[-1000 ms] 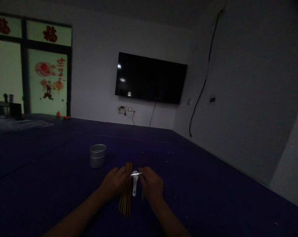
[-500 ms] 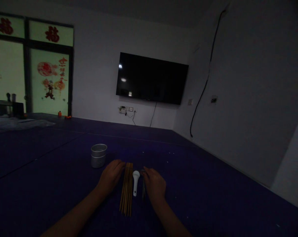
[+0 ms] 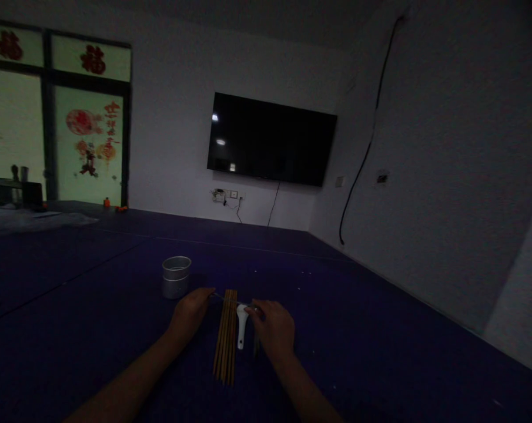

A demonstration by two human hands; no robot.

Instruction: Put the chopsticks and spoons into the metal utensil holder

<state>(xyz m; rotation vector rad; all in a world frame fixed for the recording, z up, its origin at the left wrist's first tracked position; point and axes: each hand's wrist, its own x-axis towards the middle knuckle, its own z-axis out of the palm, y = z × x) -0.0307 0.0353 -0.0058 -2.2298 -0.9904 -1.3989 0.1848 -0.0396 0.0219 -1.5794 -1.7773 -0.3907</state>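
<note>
My left hand [image 3: 191, 316] pinches one end of a thin metal utensil [image 3: 230, 300]. The other end of the utensil is in the closed fingers of my right hand [image 3: 274, 329], so it spans crosswise over the tops of several wooden chopsticks [image 3: 224, 346]. Its exact kind is too dark to make out. Right of the chopsticks lies a white spoon [image 3: 241, 332], its bowl partly behind my right fingertips. A dark, narrow object [image 3: 256, 345] shows beside my right hand, mostly hidden. To the left of my left hand stands a grey metal cup [image 3: 176, 279].
Everything lies on a dark purple surface [image 3: 129, 276] with a seam at left. Small white specks dot it on the right. A black box [image 3: 16, 192] and plastic sheeting [image 3: 40, 220] are far left. A television [image 3: 272, 139] hangs on the back wall.
My left hand has moved left, away from the chopsticks' tops. The thin metal utensil now shows stretched between both hands. My right hand has shifted slightly; the cup, chopsticks and white spoon stay put.
</note>
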